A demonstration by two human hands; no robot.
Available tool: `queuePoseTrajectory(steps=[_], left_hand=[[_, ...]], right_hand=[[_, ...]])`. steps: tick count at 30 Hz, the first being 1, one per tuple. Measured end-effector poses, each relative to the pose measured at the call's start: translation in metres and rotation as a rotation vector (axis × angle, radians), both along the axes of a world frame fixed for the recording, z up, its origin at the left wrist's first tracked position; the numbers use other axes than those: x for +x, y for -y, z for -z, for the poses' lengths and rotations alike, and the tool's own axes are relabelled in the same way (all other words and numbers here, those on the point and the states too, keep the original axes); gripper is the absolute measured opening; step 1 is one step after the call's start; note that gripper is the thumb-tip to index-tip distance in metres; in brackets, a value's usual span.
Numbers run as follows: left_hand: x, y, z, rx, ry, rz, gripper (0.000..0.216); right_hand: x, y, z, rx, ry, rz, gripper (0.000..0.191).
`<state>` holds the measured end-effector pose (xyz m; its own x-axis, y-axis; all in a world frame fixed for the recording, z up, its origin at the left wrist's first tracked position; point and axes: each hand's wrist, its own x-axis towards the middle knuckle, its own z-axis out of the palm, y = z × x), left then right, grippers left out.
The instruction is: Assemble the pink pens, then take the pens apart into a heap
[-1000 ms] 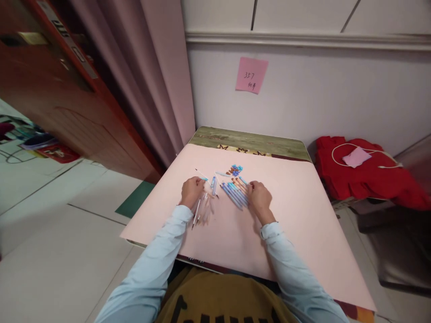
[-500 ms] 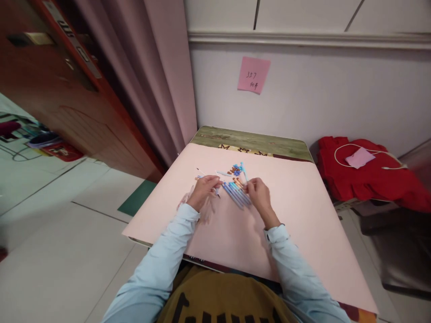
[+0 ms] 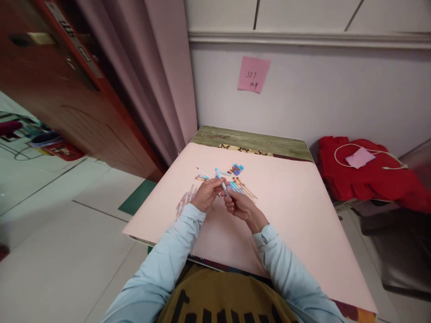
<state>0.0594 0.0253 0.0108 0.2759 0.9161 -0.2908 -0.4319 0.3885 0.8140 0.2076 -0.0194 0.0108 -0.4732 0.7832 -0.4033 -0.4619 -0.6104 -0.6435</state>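
Note:
My left hand (image 3: 208,194) and my right hand (image 3: 239,206) meet above the pink sheet (image 3: 296,224), both closed on one light-blue pen (image 3: 220,178) that sticks up and away between them. Just beyond my right hand lies a row of blue and brown pens (image 3: 243,186). A heap of small blue and brown caps (image 3: 236,169) sits farther back. Several clear pen barrels (image 3: 184,202) lie left of my left hand. A thin refill (image 3: 203,172) and a short blue part lie behind it.
The pink sheet covers a small table whose wooden top (image 3: 252,139) shows at the back, against the wall. A pink sticky note (image 3: 253,74) hangs on the wall. A red cloth with a white cable (image 3: 367,168) lies to the right. Curtain and door stand left.
My hands have come together from the two pen groups. One light-blue pen has been lifted from the table and now sits between both hands.

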Motion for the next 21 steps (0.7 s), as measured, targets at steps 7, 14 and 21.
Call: queuePoseTrajectory(steps=[7,14,21], left_hand=[[0.007,0.001,-0.003,0.017,-0.123,-0.101,0.027],[0.004,-0.004,0.005,-0.076,-0.115,-0.025,0.029],[0.007,-0.006,0.002,-0.133,-0.116,-0.092,0.023]], right_hand=[[-0.003,0.003,0.005,0.503,0.822,0.289,0.039],[-0.001,-0.002,0.006,0.128,0.472,0.127,0.058],[-0.007,-0.004,0.014,0.280,0.575,0.399,0.048]])
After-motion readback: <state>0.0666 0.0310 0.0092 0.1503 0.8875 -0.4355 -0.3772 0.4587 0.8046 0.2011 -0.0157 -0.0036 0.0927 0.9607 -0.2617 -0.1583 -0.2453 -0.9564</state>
